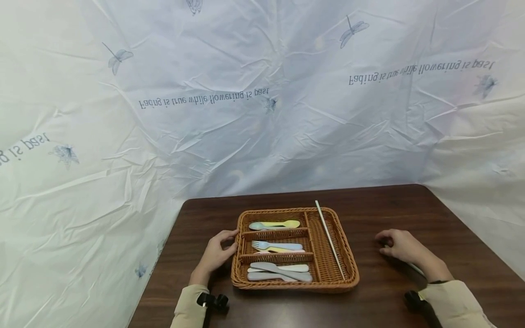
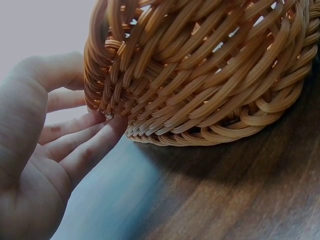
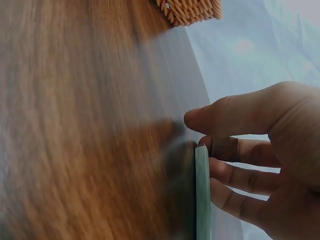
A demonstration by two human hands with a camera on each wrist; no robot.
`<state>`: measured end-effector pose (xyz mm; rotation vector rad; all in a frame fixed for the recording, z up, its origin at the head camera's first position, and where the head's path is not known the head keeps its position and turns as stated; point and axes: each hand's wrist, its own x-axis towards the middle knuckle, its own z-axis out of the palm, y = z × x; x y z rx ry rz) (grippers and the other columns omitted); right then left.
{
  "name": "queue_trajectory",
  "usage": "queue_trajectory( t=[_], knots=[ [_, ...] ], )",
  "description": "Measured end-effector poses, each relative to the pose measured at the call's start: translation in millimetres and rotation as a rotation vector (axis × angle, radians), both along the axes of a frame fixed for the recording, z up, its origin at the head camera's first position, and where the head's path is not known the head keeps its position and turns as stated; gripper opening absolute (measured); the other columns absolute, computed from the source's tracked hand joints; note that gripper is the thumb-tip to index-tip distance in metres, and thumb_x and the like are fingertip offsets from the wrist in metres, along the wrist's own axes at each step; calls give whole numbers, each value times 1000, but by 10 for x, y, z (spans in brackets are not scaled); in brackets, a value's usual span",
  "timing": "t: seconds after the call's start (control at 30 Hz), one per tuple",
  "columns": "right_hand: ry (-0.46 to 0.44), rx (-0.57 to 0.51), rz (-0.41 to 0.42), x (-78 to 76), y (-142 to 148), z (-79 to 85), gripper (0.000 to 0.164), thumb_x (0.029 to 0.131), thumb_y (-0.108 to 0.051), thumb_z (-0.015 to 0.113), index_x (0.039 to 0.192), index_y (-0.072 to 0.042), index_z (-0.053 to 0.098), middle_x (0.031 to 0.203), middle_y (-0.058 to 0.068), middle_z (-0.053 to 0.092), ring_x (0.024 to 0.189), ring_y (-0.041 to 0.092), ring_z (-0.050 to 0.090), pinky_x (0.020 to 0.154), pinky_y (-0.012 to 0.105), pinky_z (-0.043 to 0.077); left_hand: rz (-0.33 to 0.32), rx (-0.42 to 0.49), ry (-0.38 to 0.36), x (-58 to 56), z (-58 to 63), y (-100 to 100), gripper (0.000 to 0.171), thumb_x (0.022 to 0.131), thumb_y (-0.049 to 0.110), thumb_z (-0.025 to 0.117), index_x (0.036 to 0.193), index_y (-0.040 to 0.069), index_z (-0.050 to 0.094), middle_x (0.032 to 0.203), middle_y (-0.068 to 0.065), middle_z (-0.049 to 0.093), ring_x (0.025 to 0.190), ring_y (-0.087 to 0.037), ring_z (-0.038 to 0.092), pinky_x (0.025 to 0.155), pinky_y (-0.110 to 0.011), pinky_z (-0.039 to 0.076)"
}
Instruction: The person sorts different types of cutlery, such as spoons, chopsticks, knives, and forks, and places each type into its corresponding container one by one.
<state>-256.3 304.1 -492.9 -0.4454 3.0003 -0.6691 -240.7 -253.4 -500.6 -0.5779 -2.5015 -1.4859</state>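
A brown wicker cutlery basket (image 1: 295, 286) stands in the middle of the table. My left hand (image 1: 216, 250) rests at its left end, its nearly straight fingertips touching the woven wall in the left wrist view. In the basket's long right compartment a pale green chopstick (image 1: 329, 238) lies slanted, its far end over the rim. To the right of the basket, my right hand (image 1: 404, 246) is low at the table. In the right wrist view a pale green chopstick (image 3: 202, 195) lies against its loosely bent fingers, with the thumb apart from it.
Three left compartments hold pastel cutlery: spoons (image 1: 292, 223) at the back, forks (image 1: 287, 246) in the middle, knives (image 1: 301, 276) at the front. The dark wooden table (image 1: 381, 205) ends at a white printed cloth (image 1: 229, 136) behind and at the sides.
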Motion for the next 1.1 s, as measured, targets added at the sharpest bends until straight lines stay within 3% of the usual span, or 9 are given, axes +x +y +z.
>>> queue_trajectory(
  t=[0.13, 0.27, 0.4, 0.57, 0.73, 1.1],
  knots=[
    [26, 6, 0, -4, 33, -14, 32, 77, -12, 79, 107, -4, 70, 91, 3, 66, 75, 15, 52, 63, 33, 45, 22, 16, 26, -110, -192, -59, 40, 90, 2, 65, 129, 4, 63, 121, -15, 62, 108, -35, 61, 86, -46, 57],
    [39, 10, -1, 4, 48, -19, 31, 76, -11, 79, 106, -6, 71, 92, 3, 66, 75, 15, 51, 63, 33, 44, 29, 15, 24, -105, -192, -61, 39, 90, 3, 66, 129, 7, 64, 121, -11, 62, 108, -31, 61, 83, -35, 59],
    [43, 24, -15, 24, 71, -25, 31, 76, -10, 79, 106, -6, 71, 93, 3, 66, 74, 15, 51, 62, 33, 44, 32, -3, 22, -63, -138, -26, 39, 91, 0, 63, 130, 0, 61, 122, -18, 61, 109, -37, 60, 85, -46, 58],
    [46, 33, -34, 52, 112, -35, 24, 77, -6, 76, 100, -8, 72, 91, 3, 67, 76, 15, 56, 62, 34, 47, -3, -7, -2, 47, 55, 31, 40, 91, -3, 60, 131, -8, 57, 123, -27, 58, 110, -43, 58, 88, -57, 53],
    [83, 27, -18, 62, 131, -45, 13, 81, -5, 72, 92, -11, 73, 86, 0, 69, 75, 14, 61, 61, 32, 49, -26, -22, -11, 101, 171, 37, 40, 92, -1, 60, 131, -8, 57, 123, -27, 58, 110, -41, 59, 89, -55, 54],
    [131, 10, 7, -15, 43, 14, 13, 82, -4, 71, 94, -7, 74, 89, 4, 71, 75, 15, 62, 58, 30, 51, -1, -17, -25, 105, 166, 51, 39, 91, -1, 62, 129, -7, 59, 122, -24, 60, 110, -38, 60, 88, -44, 57]
  ],
)
